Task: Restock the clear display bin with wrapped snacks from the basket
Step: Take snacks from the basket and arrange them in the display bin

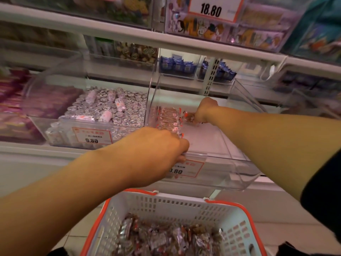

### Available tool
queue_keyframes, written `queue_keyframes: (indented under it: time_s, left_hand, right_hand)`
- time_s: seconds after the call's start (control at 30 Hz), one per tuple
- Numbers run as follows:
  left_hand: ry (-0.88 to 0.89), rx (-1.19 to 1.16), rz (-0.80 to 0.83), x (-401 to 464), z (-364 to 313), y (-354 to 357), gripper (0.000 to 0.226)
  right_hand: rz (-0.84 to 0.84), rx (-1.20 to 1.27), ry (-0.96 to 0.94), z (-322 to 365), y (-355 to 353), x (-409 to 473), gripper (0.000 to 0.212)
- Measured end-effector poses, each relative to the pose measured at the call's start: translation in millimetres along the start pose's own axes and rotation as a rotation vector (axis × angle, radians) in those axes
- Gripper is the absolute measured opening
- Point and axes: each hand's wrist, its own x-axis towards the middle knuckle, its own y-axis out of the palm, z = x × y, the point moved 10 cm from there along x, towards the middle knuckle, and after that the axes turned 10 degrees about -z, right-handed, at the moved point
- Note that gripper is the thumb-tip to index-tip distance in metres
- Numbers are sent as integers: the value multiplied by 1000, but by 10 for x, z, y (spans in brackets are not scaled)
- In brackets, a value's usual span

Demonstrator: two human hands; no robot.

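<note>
Gripping the clear bin's (212, 169) front lip, left hand (158, 145) curls; right hand (204, 109) pinches wrapped snacks (191, 119) inside

Left hand (162, 146) on clear bin (239, 174) rim, right hand (205, 111) gripping snacks (191, 119) inside.

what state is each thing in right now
clear display bin: lid up, mostly bare inside
wrapped snacks: short row along bin's left wall
basket: holds many snacks
left hand: grips bin's front edge
right hand: pinches a snack inside bin
</note>
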Motion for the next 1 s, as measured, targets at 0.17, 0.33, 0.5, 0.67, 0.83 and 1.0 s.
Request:
queue_keyframes:
  time_s: [0.17, 0.33, 0.5, 0.67, 0.83, 1.0]
  left_hand:
    - [-6, -4, 15, -2, -1, -13, 16]
    - [9, 5, 7, 19, -12, -21, 17]
    - [4, -7, 16, 18, 28, -18, 17]
    - [-28, -22, 49, -9, 103, -16, 18]
    - [-39, -57, 57, -53, 111, -35, 17]
    - [59, -67, -299, -101, -79, -519, 25]
  right_hand:
    - [13, 95, 83, -126, 30, -69, 35]
    - [20, 243, 212, -267, 72, -81, 39]
    - [33, 250, 129, -7, 108, -106, 31]
    - [102, 125, 63, 44, 125, -106, 27]
    - [51, -17, -80, 140, -172, -238, 27]
    - [-331, 326, -305, 321, -1006, -892, 13]
